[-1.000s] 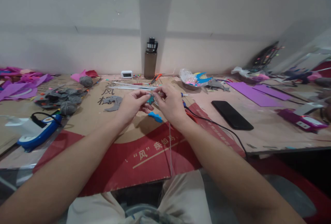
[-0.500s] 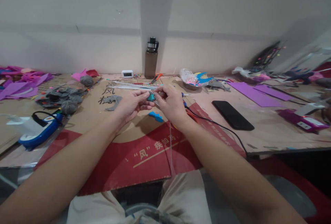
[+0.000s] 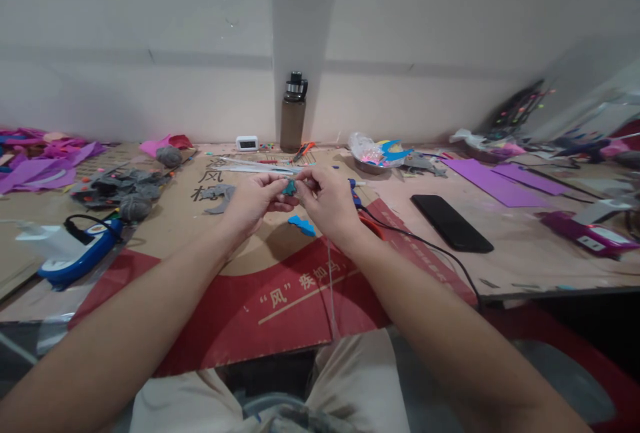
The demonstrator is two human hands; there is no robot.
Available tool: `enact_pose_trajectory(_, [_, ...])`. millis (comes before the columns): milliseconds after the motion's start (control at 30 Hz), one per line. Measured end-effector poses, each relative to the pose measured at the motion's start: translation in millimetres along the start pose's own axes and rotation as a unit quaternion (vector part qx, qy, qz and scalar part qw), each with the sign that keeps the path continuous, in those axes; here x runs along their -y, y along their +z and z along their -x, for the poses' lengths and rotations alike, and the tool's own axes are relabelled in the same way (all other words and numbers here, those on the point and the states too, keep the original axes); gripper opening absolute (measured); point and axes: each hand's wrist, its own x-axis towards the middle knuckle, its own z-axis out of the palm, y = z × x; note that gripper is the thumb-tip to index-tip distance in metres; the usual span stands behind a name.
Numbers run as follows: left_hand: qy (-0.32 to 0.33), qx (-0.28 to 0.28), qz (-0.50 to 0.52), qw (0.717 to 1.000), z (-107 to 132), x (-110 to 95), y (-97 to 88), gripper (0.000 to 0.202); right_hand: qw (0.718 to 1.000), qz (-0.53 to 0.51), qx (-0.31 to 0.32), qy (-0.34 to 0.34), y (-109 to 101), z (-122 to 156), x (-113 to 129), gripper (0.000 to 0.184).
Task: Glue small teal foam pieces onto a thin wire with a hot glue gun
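Note:
Both hands meet above a brown and red cardboard sheet. My left hand pinches a small teal felt piece between thumb and fingers. My right hand is closed at the same piece from the right, fingertips pressed on it. A thin thread hangs down from under my right hand toward my lap. A blue felt cutout lies on the cardboard just below the hands. A grey felt shape lies left of my left hand.
A dark bottle stands at the back wall beside a small white clock. A black phone and a black cable lie right. Grey felt balls, purple sheets and a blue tool surround the sheet.
Both hands have stayed together over the cardboard, shifting only slightly while working the teal piece. Nothing was picked up or let go.

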Motion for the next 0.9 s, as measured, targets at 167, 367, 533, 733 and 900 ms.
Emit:
enact_pose_trajectory(167, [0.035,-0.035,-0.039,0.998,-1,2,-1.8,0.012,0.999,0.013,0.025,-0.032,2,3,2,0.01])
enact_pose_trajectory(367, [0.024,-0.04,-0.006,0.999,-4,4,-5.3,0.015,0.985,0.118,0.062,-0.108,1,5,-1,0.023])
enact_pose_trajectory(533, [-0.035,-0.04,0.055,0.997,-9,3,-7.8,0.006,0.956,0.229,0.079,-0.167,1,6,0,0.025])
enact_pose_trajectory(733, [-0.032,-0.056,0.035,0.997,-13,3,-13.6,0.012,0.981,0.099,0.112,-0.124,5,5,4,0.02])
enact_pose_trajectory(900, [0.012,-0.106,0.023,0.994,-13,-4,-17.9,0.015,0.998,0.011,0.055,-0.017,-15,-9,-13,0.032])
